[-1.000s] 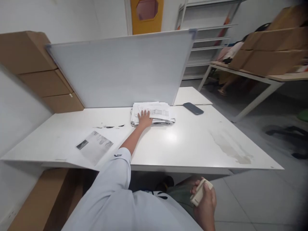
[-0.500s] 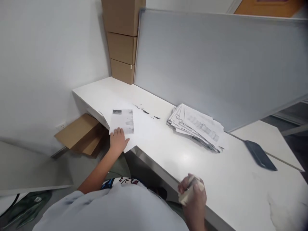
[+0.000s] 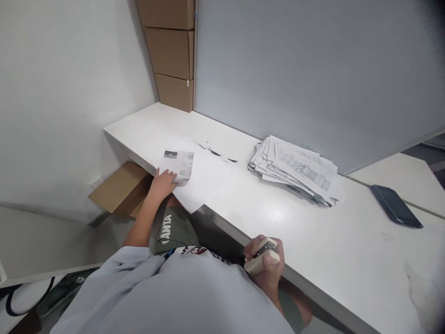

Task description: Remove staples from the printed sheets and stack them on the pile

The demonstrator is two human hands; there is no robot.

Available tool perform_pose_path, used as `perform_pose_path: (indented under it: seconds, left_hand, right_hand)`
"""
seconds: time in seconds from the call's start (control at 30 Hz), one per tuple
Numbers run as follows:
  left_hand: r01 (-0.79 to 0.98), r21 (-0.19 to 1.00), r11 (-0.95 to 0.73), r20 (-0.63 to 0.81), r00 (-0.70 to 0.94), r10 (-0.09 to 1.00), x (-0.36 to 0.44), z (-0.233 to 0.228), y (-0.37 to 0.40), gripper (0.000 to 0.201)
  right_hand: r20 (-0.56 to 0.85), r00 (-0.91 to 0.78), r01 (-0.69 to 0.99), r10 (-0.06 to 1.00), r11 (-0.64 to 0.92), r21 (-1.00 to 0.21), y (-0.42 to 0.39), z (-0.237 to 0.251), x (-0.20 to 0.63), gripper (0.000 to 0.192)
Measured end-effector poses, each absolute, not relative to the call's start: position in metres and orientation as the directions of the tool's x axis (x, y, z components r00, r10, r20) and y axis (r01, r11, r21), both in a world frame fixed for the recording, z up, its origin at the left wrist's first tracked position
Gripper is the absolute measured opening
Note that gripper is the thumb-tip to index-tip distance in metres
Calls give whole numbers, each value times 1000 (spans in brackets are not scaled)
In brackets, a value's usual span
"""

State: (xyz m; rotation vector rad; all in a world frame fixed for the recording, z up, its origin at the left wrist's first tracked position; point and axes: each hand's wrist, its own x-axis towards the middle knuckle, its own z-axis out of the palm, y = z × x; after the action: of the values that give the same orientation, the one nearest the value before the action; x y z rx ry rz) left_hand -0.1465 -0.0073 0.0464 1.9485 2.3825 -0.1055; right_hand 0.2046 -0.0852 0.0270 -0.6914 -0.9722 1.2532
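Note:
My left hand (image 3: 162, 184) is at the near edge of a printed sheet of paper (image 3: 179, 162) at the left end of the desk. Its fingers lie over the paper and its thumb is out of sight; the sheet bows slightly. Under it, blank white paper (image 3: 191, 200) juts past the desk edge. A cream stapler (image 3: 261, 263) with a metal inside is wrapped in my right hand (image 3: 271, 273), just off the front edge of the desk. Dark torn-looking strips (image 3: 215, 153) lie behind the sheet.
A thick, uneven stack of printed papers (image 3: 295, 171) rests against the grey panel (image 3: 306, 69). Farther right lies a dark flat tray-like object (image 3: 396, 206). Cardboard boxes (image 3: 170, 53) are piled at the desk's back corner, and an open carton (image 3: 121, 188) stands below on the left.
My left hand has shifted slightly left, its thumb no longer showing, and the sheet now bows. My right hand has moved left and up with the stapler. The view has tilted down.

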Motion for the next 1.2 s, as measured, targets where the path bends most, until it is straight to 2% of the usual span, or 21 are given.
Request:
perform_pose_path:
  seconds: [0.17,0.33,0.43,0.57,0.7,0.8,0.9,0.97,1.03,1.13,1.2]
  left_hand:
    - [936,-16,351,132,-346,929,-122,64,15,48]
    - [957,-4,291,17,-291,957,-80,43,42,54]
    - [940,42,338,-9,-338,941,-71,33,52,65]
    - [942,27,334,-57,-332,941,-75,35,66,79]
    - [980,-55,190,-35,-192,981,-85,44,73,62]
    - [991,-113,66,-17,-69,997,-99,50,70,52]
    - [994,-92,63,78,-56,995,-115,55,63,52]
    - [993,10,118,214,-118,970,-122,57,58,50]
    - [963,210,167,367,-236,900,-122,60,52,48]
    - [796,598,92,541,-486,687,-118,66,43,49]
    - [589,806,-64,534,-675,510,-118,72,36,55]
  right_hand:
    - [191,165,-435,968,245,-867,-103,16,218,30]
    - [199,278,-395,940,301,-868,-108,16,222,29]
    - [220,337,-239,915,310,-920,-112,15,234,27]
    - [319,293,80,901,309,-948,-118,10,253,28]
    - [437,197,373,878,345,-861,-119,15,260,30]
    - [463,100,481,881,364,-797,-117,22,258,32]
    - [473,46,494,880,392,-776,-114,25,255,34]
    - [487,17,490,873,418,-765,-112,26,254,33]
    - [491,-9,486,871,433,-759,-109,26,252,33]
    - [423,-20,447,906,387,-806,-102,27,244,36]
    - [320,-7,407,947,295,-864,-95,28,232,36]
